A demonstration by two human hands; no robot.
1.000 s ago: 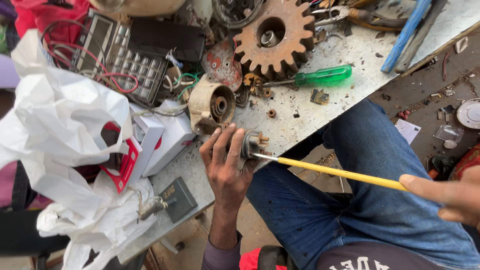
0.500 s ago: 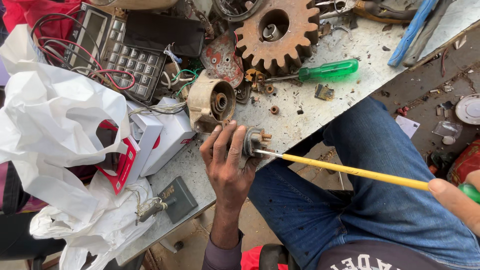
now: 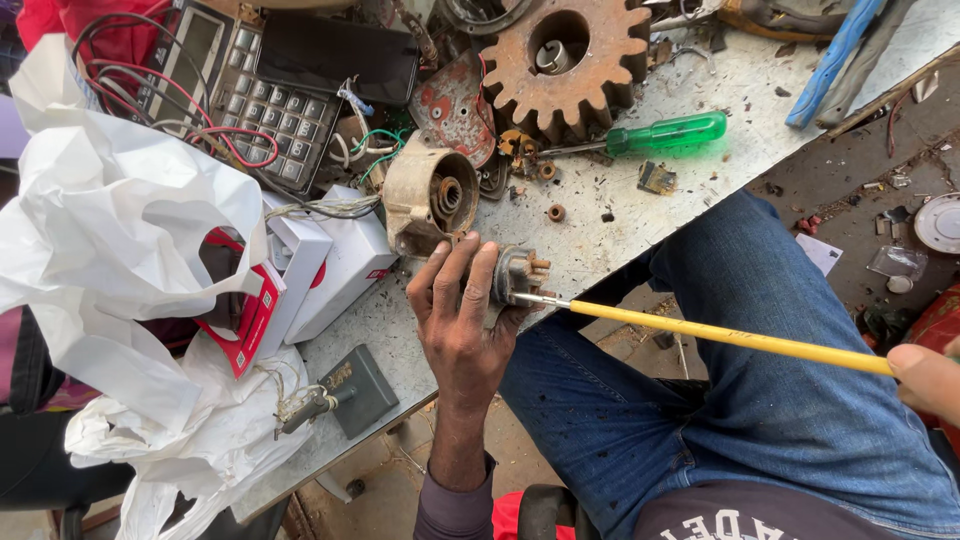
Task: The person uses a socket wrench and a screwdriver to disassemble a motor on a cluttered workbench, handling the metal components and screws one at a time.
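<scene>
My left hand (image 3: 458, 318) grips a small metal motor part (image 3: 518, 272) at the front edge of the grey workbench (image 3: 620, 225). My right hand (image 3: 928, 378), mostly cut off at the right edge, holds a long yellow-shafted tool (image 3: 730, 337). Its thin metal tip touches the motor part. The shaft crosses above my blue-jeaned leg (image 3: 770, 370). Just beyond my left hand lies a rusty round motor housing (image 3: 430, 200) with a coil spring inside.
A big rusty gear (image 3: 570, 60), a green-handled screwdriver (image 3: 660, 135) and a desk calculator (image 3: 245, 85) with red wires lie further back. White plastic bags (image 3: 110, 270) and white boxes (image 3: 330, 260) fill the left side. A small grey box (image 3: 355, 390) sits near the bench edge.
My right hand has drawn further right, almost out of view. The yellow tool's tip stays on the motor part, and my left hand keeps its grip.
</scene>
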